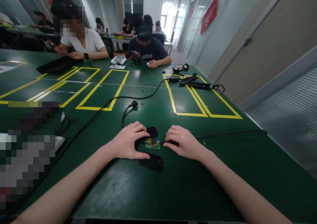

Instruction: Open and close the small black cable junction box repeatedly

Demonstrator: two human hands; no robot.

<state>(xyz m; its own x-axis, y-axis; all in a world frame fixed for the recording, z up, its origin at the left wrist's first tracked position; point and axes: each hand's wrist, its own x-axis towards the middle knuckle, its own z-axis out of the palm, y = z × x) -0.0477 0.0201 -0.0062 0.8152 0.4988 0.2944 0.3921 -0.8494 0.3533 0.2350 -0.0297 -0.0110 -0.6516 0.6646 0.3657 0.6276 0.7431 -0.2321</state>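
A small green circuit board (152, 144) with copper coils lies on the green table (173, 184) between my two hands. My left hand (128, 140) curves around the board's left end, fingers bent and touching it. My right hand (182, 142) pinches the board's right end, where a black cable (228, 133) leaves toward the right. One black plastic casing half (151, 131) rests just behind the board. The other black casing half (151, 162) lies in front of it, near my left thumb.
A black power cord with a plug (134, 104) snakes across the table behind my hands. Yellow tape rectangles (195, 100) mark the tabletop. Tools and cables (198, 84) lie at the far right. Two people (148, 49) work across the table, others farther back.
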